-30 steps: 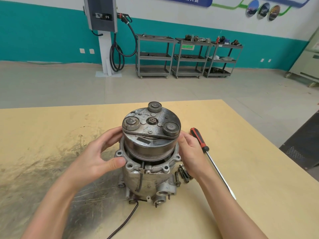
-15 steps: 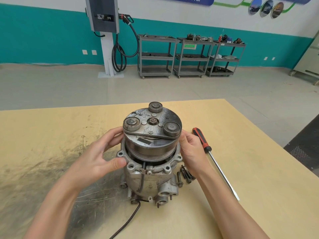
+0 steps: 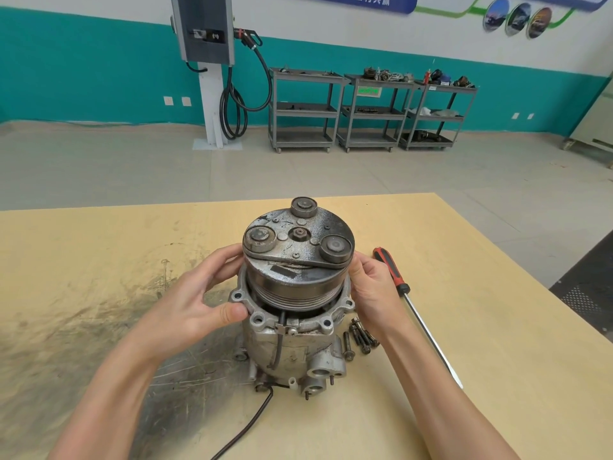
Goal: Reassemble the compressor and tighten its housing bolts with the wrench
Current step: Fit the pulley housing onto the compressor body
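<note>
Teal-banded wall [image 3: 83, 78], grey shelf carts [image 3: 303, 111], beige floor [image 3: 132, 167]

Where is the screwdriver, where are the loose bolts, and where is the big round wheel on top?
screwdriver [image 3: 390, 265], head view, on its red and black handle.
loose bolts [image 3: 362, 336], head view, on the middle of the pile beside the compressor.
round wheel [image 3: 298, 250], head view, on its flat top face.

Stained wooden table [image 3: 497, 327]: compressor [image 3: 295, 313] upright, loose bolts [image 3: 360, 336], screwdriver [image 3: 411, 307] beside.
</note>
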A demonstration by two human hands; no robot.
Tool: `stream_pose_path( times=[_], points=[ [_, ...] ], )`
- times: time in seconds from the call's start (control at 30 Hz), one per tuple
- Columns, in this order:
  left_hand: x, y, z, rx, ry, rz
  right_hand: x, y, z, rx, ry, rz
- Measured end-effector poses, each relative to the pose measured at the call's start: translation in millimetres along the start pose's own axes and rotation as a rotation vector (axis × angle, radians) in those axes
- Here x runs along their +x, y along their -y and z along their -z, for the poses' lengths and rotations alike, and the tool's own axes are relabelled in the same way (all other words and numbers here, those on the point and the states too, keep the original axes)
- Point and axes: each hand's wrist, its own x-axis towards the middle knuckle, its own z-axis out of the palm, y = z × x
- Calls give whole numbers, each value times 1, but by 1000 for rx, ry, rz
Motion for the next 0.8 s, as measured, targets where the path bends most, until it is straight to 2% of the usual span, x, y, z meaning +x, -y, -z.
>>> stream_pose_path(
  times=[0.43, 0.8],
  points=[
    [0, -1, 2, 6, 24, 22, -1, 6, -2, -17, 36, -17],
    [0, 0, 3, -41, 48, 70, -13, 5, -1, -93, -4, -1]
  ],
)
